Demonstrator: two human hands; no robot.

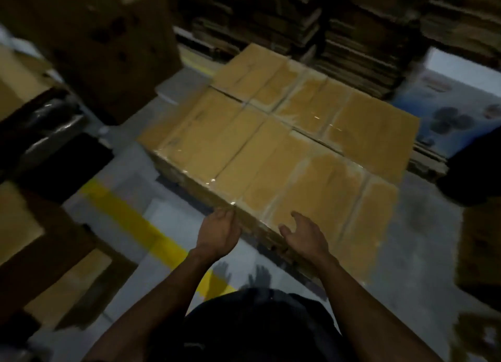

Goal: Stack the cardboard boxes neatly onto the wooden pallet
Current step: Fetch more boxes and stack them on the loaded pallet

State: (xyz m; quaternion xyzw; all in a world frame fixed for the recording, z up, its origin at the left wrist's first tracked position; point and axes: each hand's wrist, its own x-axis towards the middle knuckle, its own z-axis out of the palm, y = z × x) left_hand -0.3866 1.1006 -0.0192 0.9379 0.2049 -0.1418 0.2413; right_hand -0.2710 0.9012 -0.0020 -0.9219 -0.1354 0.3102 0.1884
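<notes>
From the head view, we're looking down on a dim, blurred warehouse floor (151, 123). A flat layer of cardboard boxes (271, 145) sits in the middle, tan tops side by side with clear tape glinting along the seams. Under the near edge there's something dark that may be the wooden pallet, but it's too murky to call.

Left hand (218, 233) is at the near edge of the closest box (320, 196), fingers loosely curled against the corner seam, touching the cardboard; whether it really grips is not clear. Right hand (303, 233) is just beside it, fingers spread and relaxed, thumb out, palm toward the same edge, hovering at or barely on the box, holding nothing.

A yellow floor line (135, 220) runs diagonally to the left of the boxes. More brown cartons (40, 253) crowd the left side, a big dark one (108, 44) stands at upper left, and stacks of flattened cardboard (352, 50) fill the back. A blue and white printed box (461, 104) sits at right.
</notes>
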